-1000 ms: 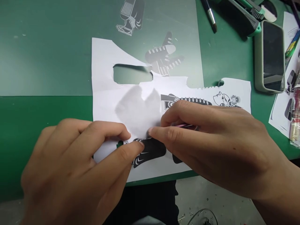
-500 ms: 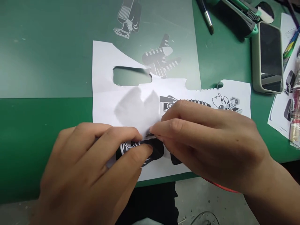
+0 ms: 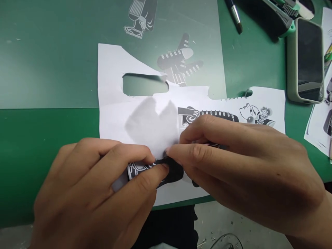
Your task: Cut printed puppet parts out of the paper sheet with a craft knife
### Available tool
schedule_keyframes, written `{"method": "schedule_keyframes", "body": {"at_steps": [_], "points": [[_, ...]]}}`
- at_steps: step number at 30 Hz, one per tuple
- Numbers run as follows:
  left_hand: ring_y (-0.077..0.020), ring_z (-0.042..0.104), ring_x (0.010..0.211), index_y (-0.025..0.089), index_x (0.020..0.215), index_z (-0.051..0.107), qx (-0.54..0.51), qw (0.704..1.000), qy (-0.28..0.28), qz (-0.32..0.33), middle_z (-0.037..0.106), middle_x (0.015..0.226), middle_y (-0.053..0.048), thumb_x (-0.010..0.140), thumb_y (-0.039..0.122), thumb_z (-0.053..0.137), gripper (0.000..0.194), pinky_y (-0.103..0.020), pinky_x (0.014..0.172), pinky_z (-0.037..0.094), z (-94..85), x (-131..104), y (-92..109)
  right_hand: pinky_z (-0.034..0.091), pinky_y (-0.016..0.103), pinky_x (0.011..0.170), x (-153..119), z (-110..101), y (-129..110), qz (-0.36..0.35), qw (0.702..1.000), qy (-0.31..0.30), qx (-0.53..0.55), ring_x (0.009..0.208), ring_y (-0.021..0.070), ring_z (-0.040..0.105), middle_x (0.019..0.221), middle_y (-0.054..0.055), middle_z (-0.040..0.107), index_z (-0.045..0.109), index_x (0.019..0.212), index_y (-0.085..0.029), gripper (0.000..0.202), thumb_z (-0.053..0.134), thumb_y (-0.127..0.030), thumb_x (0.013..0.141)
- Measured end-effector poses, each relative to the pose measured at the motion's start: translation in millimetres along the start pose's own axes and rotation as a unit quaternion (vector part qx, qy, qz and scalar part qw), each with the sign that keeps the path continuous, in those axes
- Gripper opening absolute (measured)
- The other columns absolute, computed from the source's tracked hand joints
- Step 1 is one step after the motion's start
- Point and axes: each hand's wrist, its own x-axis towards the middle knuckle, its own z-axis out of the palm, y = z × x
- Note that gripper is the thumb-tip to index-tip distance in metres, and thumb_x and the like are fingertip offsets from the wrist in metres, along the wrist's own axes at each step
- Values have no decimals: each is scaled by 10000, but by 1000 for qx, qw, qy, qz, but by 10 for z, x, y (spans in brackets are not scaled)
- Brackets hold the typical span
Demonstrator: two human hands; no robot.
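A white paper sheet point(image 3: 111, 83) with black printed figures and a cut-out oblong opening lies under both hands. On its lower middle is a black-and-white printed paper cutout point(image 3: 175, 173). My left hand point(image 3: 98, 186) pinches the cutout's upper edge between thumb and index finger. At the same edge, just to the right, the thumb and fingertips of my right hand point(image 3: 233, 162) are pressed together on the cutout. What exactly lies between those tips is hidden. A printed face with a flower point(image 3: 255, 114) shows above my right hand.
A translucent sheet point(image 3: 181, 20) bearing grey printed figures covers part of the green mat point(image 3: 46, 138). At the upper right are a brush point(image 3: 234, 15), a green-and-black cutter point(image 3: 280, 17) and a phone point(image 3: 306, 58). More printed papers point(image 3: 319, 128) lie at the right edge.
Both hands have shifted slightly down and still meet at the cutout. The cutout's upper edge now sits a little lower and looks bent. The view has moved slightly.
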Motion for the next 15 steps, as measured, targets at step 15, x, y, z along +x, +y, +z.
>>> {"method": "schedule_keyframes", "body": {"at_steps": [15], "points": [[-243, 634, 949, 406, 1032, 712, 18, 1000, -15, 9, 724, 1044, 63, 904, 231, 652, 225, -446, 792, 409, -12, 27, -42, 338, 281, 489, 45, -34, -19, -29, 999, 16, 8, 564, 109, 476, 781, 29, 623, 716, 838, -175, 273, 485, -141, 981]]}}
